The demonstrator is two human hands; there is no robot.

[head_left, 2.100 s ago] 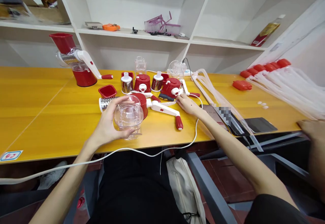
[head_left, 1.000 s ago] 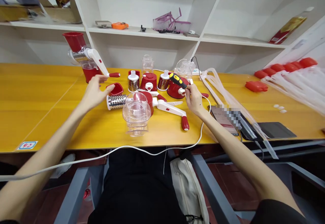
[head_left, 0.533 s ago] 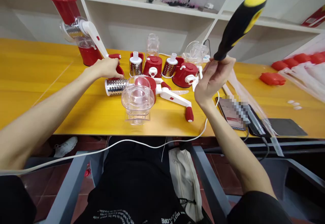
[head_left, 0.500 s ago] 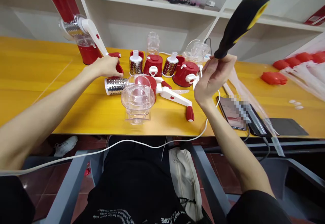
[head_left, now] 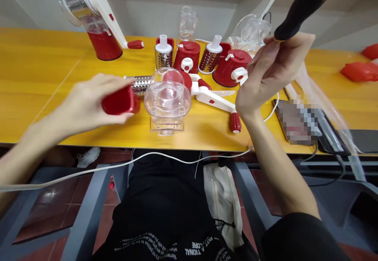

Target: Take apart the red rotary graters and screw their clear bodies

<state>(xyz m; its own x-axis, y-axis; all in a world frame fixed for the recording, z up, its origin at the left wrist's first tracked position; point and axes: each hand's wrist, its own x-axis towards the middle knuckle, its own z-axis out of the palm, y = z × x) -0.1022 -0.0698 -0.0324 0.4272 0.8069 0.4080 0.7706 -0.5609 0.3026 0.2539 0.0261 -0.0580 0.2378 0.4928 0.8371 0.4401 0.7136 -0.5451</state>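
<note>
My left hand (head_left: 85, 103), slightly blurred, is closed around a hollow red plastic piece (head_left: 118, 101), like a grater's food pusher, above the table's left part. Up at the right, my right hand (head_left: 271, 68) pinches a screwdriver (head_left: 304, 10) by the lower end of its black and yellow handle. The handle points up and out of view; its shaft is hidden by my fingers. Between my hands a clear plastic grater housing (head_left: 167, 103) stands near the table's front edge. Behind it lie a metal grater drum (head_left: 141, 84) and a white crank (head_left: 215, 100) with a red knob.
An assembled rotary grater (head_left: 103, 44) stands at the back left. Red bases (head_left: 187, 56) and upright drums (head_left: 163, 54) line the back. A phone (head_left: 295, 123) lies at right. A white cable (head_left: 153, 154) runs along the front of the table (head_left: 59, 123).
My left hand has lifted the red piece from behind the lying drum and brought it nearer and to the left. The view has tilted down; my right hand still holds the screwdriver.
</note>
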